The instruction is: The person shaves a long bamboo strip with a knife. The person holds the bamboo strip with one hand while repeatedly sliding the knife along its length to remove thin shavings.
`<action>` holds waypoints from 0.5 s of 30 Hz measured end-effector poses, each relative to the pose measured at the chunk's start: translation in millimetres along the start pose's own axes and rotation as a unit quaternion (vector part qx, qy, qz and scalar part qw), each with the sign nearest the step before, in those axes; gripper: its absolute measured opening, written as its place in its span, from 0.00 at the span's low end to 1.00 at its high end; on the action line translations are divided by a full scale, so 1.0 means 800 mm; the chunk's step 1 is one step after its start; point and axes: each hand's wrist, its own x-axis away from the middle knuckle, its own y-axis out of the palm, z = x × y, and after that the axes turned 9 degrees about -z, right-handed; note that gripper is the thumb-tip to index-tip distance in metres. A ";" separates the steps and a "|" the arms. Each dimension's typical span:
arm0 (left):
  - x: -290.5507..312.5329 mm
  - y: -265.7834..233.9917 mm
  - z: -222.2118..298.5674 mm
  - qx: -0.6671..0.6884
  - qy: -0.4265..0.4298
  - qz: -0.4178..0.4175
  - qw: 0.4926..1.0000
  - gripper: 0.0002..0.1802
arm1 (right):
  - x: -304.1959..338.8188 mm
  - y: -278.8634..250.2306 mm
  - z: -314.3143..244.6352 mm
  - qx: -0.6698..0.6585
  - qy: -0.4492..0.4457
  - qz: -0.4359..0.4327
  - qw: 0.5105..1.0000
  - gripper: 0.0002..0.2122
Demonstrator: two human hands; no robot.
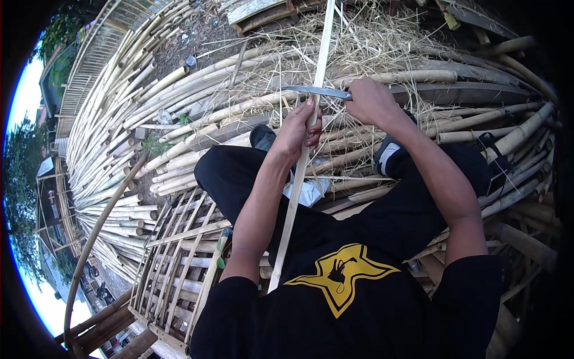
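A long, pale bamboo strip runs from beside my torso up past the top of the view. My left hand is closed around it, thumb pressed on its face just below a knife. In my right hand is the knife, its handle mostly hidden in my fist. The grey blade lies across the strip, touching or just over it, with its tip pointing left. Beneath both hands lie bamboo poles, and my bent legs in dark trousers are spread on either side.
Curly bamboo shavings heap beyond my hands. Stacked bamboo poles fill the left side, and more poles lie at the right. A slatted bamboo frame stands by my left elbow. A white plastic piece rests between my legs.
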 end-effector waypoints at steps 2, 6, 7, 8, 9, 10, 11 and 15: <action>-0.001 0.001 0.000 0.011 -0.003 -0.006 1.000 0.17 | 0.000 0.002 0.001 0.007 -0.010 0.005 1.000 0.11; 0.001 0.003 -0.002 0.031 -0.008 -0.024 0.999 0.17 | 0.002 -0.002 -0.004 -0.010 0.017 -0.041 0.999 0.12; 0.003 0.004 -0.002 0.032 -0.009 -0.023 0.999 0.17 | 0.003 -0.003 -0.006 -0.019 0.032 -0.044 0.998 0.12; 0.004 0.005 -0.002 0.036 -0.007 -0.028 0.999 0.17 | 0.001 -0.001 -0.005 -0.020 0.033 -0.043 0.998 0.12; 0.005 0.007 -0.003 0.040 -0.006 -0.033 0.999 0.17 | -0.003 0.003 -0.002 -0.022 0.034 -0.040 0.998 0.12; 0.004 0.007 -0.005 0.039 -0.007 -0.034 0.999 0.17 | -0.006 0.006 -0.001 -0.024 0.034 -0.036 0.998 0.13; 0.004 0.006 -0.006 0.043 -0.004 -0.029 0.999 0.17 | -0.007 0.006 -0.001 -0.024 0.034 -0.036 0.998 0.13; 0.004 0.006 -0.008 0.050 -0.016 -0.011 0.999 0.17 | -0.011 0.010 -0.001 -0.018 0.036 -0.034 0.999 0.13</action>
